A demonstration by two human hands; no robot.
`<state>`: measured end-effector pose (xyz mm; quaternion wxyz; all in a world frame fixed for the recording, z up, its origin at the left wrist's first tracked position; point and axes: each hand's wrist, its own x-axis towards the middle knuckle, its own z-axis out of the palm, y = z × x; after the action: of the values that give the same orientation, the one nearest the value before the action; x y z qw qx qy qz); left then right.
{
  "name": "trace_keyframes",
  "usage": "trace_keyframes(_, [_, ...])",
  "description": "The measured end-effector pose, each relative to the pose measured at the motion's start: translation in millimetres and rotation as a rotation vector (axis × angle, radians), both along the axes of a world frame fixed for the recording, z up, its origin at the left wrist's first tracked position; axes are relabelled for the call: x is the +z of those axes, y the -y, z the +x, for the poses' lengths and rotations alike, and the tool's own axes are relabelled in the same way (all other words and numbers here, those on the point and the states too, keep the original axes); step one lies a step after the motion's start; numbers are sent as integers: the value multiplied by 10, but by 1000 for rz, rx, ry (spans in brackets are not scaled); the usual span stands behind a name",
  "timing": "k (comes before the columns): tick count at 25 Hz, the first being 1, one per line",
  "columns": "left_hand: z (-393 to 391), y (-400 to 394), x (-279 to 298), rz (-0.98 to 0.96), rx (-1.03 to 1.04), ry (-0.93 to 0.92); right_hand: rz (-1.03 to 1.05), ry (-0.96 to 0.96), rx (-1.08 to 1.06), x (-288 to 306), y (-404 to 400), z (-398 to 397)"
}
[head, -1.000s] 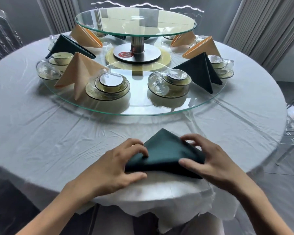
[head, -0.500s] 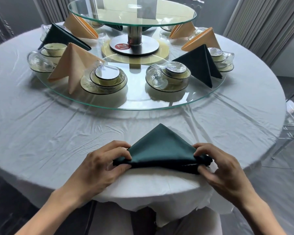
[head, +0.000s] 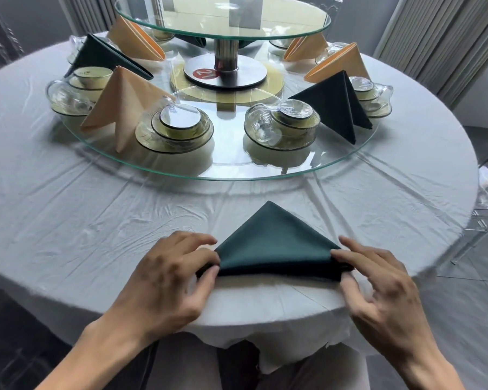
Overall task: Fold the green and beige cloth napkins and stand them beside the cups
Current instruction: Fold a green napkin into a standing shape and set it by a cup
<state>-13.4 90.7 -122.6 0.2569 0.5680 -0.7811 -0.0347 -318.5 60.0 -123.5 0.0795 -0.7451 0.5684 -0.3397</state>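
A dark green napkin point(head: 273, 246) folded into a triangle lies on the white tablecloth near the table's front edge, its tip pointing away from me. My left hand point(head: 166, 280) pinches its left corner between thumb and fingers. My right hand point(head: 377, 282) pinches its right corner. On the glass turntable point(head: 231, 170) beyond, a beige napkin point(head: 119, 105) stands folded left of a wrapped cup set point(head: 178, 128). A green napkin point(head: 335, 102) stands right of another cup set point(head: 287, 122).
More folded green and beige napkins and cup sets ring the back of the turntable. A smaller upper glass tier point(head: 223, 26) sits on a metal post point(head: 226, 52). A clear chair point(head: 487, 209) stands at the right. Curtains hang behind.
Both hands slid outward from the napkin's top to its two bottom corners and now pinch them. The napkin has spread into a wider, flatter triangle.
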Motion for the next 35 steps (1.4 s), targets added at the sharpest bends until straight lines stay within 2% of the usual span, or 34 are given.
trace_keyframes(2, [-181, 170, 135, -43, 19, -5, -15, 56, 11, 176, 46, 322])
trace_keyframes(3, [-293, 290, 169, -52, -1, -23, 20, 17, 37, 232, 118, 523])
trace_keyframes(5, [-474, 537, 118, 33, -79, -10, 162, -173, 140, 245, 309, 926])
trace_keyframes(7, [-532, 656, -57, 151, -117, 108, 297, -384, 181, 93, 447, 1115])
trace_keyframes(10, [-378, 574, -260, 224, -58, 283, 321, -523, 133, -123, 476, 926])
trace_keyframes(13, [-209, 381, -327, 323, -43, 243, 339, -567, 69, -191, 400, 578])
trace_keyframes(15, [-143, 296, -327, 286, 0, 296, 382, -575, 29, -169, 353, 411])
trace_keyframes(18, [-195, 250, -277, 72, 69, 355, 423, -531, 10, -160, 281, 313])
trace_keyframes(20, [-308, 276, -195, 35, 82, 303, 412, -520, 18, -152, 271, 320])
trace_keyframes(21, [-363, 320, -121, 86, 86, 244, 411, -516, 15, -156, 275, 328])
trace_keyframes(24, [-345, 594, 118, 490, 104, -133, 423, -468, -16, -187, 298, 335])
trace_keyframes(25, [-322, 671, 187, 633, 101, -263, 387, -481, -31, -194, 293, 337])
trace_keyframes(26, [-314, 712, 257, 694, 83, -328, 316, -477, -43, -164, 254, 355])
trace_keyframes(29, [-396, 620, 466, 713, -63, -452, 17, -255, -67, 11, 33, 463])
trace_keyframes(30, [-448, 532, 523, 707, -137, -503, -1, -117, -30, 123, -63, 516])
trace_keyframes(31, [-501, 438, 569, 681, -211, -530, 59, 81, 7, 246, -138, 578])
trace_keyframes(33, [-613, 262, 666, 511, -303, -495, 370, 531, 142, 469, -282, 688])
trace_keyframes(35, [-720, 121, 737, 300, -363, -448, 428, 738, 229, 577, -335, 731])
